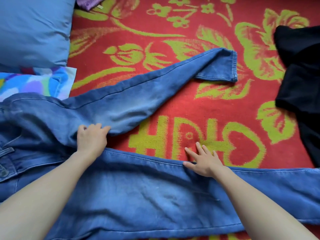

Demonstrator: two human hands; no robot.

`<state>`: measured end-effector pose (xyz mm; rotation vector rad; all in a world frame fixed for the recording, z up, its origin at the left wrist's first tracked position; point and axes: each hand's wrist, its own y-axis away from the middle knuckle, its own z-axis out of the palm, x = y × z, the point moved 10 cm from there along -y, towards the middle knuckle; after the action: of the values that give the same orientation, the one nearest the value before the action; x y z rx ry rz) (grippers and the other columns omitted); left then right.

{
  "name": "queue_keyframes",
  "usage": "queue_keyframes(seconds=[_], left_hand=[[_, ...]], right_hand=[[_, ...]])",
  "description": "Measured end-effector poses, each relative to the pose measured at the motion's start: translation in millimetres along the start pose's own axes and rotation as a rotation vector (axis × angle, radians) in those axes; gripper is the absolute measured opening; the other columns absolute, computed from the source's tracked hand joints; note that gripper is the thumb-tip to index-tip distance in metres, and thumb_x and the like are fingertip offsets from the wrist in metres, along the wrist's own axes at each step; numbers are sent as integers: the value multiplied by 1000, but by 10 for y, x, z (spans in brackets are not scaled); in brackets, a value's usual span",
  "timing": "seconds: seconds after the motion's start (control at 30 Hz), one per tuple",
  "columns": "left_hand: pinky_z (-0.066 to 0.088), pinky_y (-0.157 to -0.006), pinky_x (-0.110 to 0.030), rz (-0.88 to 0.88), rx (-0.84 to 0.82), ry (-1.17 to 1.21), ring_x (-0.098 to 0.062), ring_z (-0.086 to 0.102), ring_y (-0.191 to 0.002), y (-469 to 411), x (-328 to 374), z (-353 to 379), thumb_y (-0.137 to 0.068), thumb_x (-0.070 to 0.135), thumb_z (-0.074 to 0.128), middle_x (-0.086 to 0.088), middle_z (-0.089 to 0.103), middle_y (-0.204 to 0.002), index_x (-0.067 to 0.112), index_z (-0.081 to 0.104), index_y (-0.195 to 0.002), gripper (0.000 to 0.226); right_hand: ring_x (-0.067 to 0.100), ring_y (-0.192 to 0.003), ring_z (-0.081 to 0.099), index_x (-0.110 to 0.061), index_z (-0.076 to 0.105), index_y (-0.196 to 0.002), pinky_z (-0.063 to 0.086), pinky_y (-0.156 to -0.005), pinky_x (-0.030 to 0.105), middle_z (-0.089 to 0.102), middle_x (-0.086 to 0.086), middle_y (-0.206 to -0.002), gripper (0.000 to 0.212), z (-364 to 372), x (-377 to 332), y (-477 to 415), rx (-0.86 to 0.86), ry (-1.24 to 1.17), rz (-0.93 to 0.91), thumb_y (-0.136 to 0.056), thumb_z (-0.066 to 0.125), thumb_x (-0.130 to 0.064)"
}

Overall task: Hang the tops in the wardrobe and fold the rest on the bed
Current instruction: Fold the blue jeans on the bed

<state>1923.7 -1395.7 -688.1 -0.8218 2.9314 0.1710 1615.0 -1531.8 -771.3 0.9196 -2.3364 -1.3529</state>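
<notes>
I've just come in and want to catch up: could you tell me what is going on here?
A person handles blue jeans spread over a red and green blanket. The left hand holds the edge of the far leg, which splays away from the near one. The right hand rests flat, fingers straight, on the near leg's edge. The jeans are not yet folded. A black garment lies to the right, a blue pillow at upper left.

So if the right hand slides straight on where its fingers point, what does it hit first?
The right hand points forward and slightly left. It would cross bare red-and-green floral blanket, then likely meet the far leg of the blue denim jeans, short of its hem.
</notes>
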Motion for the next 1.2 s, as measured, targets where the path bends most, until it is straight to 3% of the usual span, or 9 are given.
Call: queue_keyframes(seconds=[0.27, 0.37, 0.5, 0.63, 0.77, 0.87, 1.0, 1.07, 1.2], left_hand=[[22, -54, -32, 478, 227, 242, -22, 32, -62, 1382, 375, -645, -69, 12, 41, -7, 50, -59, 14, 49, -94, 27], [29, -49, -30, 596, 157, 265, -19, 31, -63, 2059, 477, -438, -69, 16, 45, -4, 53, -57, 13, 49, -94, 26], [37, -40, -22, 612, 28, 274, -16, 36, -63, 2413, 585, -95, -78, 24, 44, 0, 55, -57, 14, 54, -94, 21], [37, -48, -29, 500, 46, 289, -16, 45, -60, 2182, 519, -204, -95, 52, 30, 2, 52, -63, 21, 67, -71, 54], [43, -60, -37, 194, 254, 331, -24, 47, -82, 1661, 82, -515, -89, 31, 41, -7, 56, -92, 21, 56, -99, 21], [50, -61, -50, -61, 168, 234, -30, 43, -97, 1217, -299, -405, -68, 10, 60, -22, 62, -109, 11, 59, -114, 46], [48, -76, -57, 137, -122, 17, -42, 54, -112, 885, -46, -135, -53, 9, 84, -27, 51, -131, 11, 55, -129, 81], [29, -104, -56, 255, -310, -95, -38, 24, -139, 880, 239, 7, -78, 25, 67, -19, 16, -155, 22, 26, -148, 81], [2, -115, -51, 477, -628, -316, -23, -3, -146, 1037, 497, 279, -90, 30, 47, -7, 11, -158, 22, 38, -139, 50]], right_hand=[[29, -136, 33, -22, 40, -141, 19, -114, 46, 31, 12, -150, 85, -358, -93, 35, 52, -448, 116, -85, 5, -74], [31, -87, 60, 0, 57, -117, 46, -86, 36, 58, 18, -106, 68, -686, -105, 111, 366, -1140, 220, -97, 22, -55], [22, -72, 64, -6, 32, -133, 42, -50, 23, 50, 8, -109, 52, -422, -606, 83, 257, -1596, 198, -93, 55, -30], [3, -28, 41, -8, 54, -84, 22, -31, 13, 49, 5, -67, 6, -326, -958, 105, 211, -1552, 106, -89, 58, -7], [17, -51, 28, -16, 36, -55, 23, -45, 28, 33, 6, -59, 33, -574, -731, 291, 557, -1411, 76, -76, 61, -13], [15, -54, 26, -17, 28, -56, 25, -53, 33, 29, 0, -55, 32, -494, -427, 854, 834, -1367, 152, -75, 53, -20], [27, -62, 58, -13, 42, -61, 43, -62, 34, 55, 6, -58, 23, 457, -222, 961, 412, -954, 285, -80, 53, -21], [29, -72, 67, -12, 54, -68, 52, -70, 33, 67, 8, -68, 26, 775, -160, 933, 216, -800, 331, -73, 49, -37], [26, -79, 55, -13, 51, -73, 41, -68, 32, 62, 5, -82, 43, 376, -3, 1008, 462, -648, 409, -87, 45, -53]])
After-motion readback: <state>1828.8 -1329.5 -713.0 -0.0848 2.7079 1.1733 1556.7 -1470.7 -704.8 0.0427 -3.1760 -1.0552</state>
